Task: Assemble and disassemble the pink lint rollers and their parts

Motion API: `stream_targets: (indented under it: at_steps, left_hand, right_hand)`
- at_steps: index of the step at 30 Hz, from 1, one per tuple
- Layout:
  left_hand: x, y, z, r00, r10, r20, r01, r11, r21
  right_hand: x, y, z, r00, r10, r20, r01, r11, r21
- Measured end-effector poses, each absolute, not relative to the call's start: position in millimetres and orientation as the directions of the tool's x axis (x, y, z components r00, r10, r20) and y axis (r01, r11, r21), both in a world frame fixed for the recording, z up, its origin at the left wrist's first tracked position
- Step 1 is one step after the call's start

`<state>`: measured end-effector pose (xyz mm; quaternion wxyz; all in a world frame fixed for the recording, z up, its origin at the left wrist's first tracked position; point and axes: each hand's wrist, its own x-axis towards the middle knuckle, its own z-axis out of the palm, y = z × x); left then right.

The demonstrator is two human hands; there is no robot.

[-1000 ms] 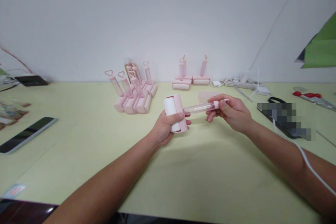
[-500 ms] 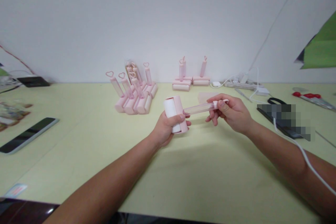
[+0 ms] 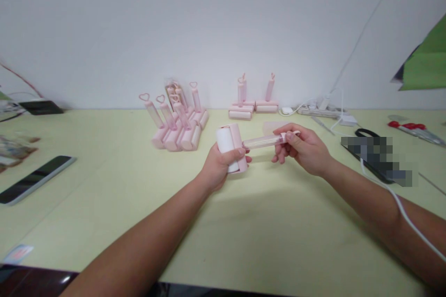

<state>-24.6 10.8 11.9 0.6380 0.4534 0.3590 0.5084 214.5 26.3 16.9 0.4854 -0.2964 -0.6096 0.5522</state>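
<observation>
A pink lint roller (image 3: 226, 144) with a white roll and a see-through pink handle (image 3: 262, 142) is held in the air between my hands, its handle pointing right. My left hand (image 3: 218, 164) is closed around the roller head, thumb across the front. With thumb and fingers, my right hand (image 3: 303, 146) pinches the cap end of the handle, covering most of its loop; the other fingers hang curled below. Behind to the left, several similar lint rollers (image 3: 174, 137) stand with heart-shaped loops on top. More pink lint rollers (image 3: 240, 112) stand at the back middle.
On the left lie a dark-screened phone (image 3: 38, 178) and plastic-wrapped items (image 3: 16, 148). To the right are a phone (image 3: 372, 162) with a white cable over my right forearm, red-handled tools (image 3: 414, 130) and a power strip (image 3: 324, 111). A wall (image 3: 209, 23) rises behind the table.
Both hands and the lint roller have shifted very slightly up and left in view, along with a small camera movement. The grip of each hand looks the same.
</observation>
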Motion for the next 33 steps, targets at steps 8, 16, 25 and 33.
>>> stream_targets:
  at_steps: [8, 16, 25, 33]
  left_hand:
    - [-28, 17, 7, 0.176, 0.978, -0.110, -0.278, 0.157, 0.948]
    - [-41, 26, 13, 0.268, 0.939, -0.214, -0.402, 0.311, 0.861]
    - [-34, 2, 34, 0.381, 0.913, 0.145, -0.546, 0.095, 0.832]
    - [-24, 14, 9, 0.202, 0.976, 0.083, -0.450, 0.017, 0.893]
  right_hand:
    - [212, 46, -15, -0.227, 0.973, 0.049, -0.139, 0.017, -0.990]
    - [221, 50, -27, -0.492, 0.862, -0.121, 0.062, -0.104, -0.993]
    - [193, 26, -17, -0.556, 0.829, -0.065, -0.136, -0.168, -0.976]
    - [184, 22, -20, -0.542, 0.818, 0.192, 0.163, 0.326, -0.931]
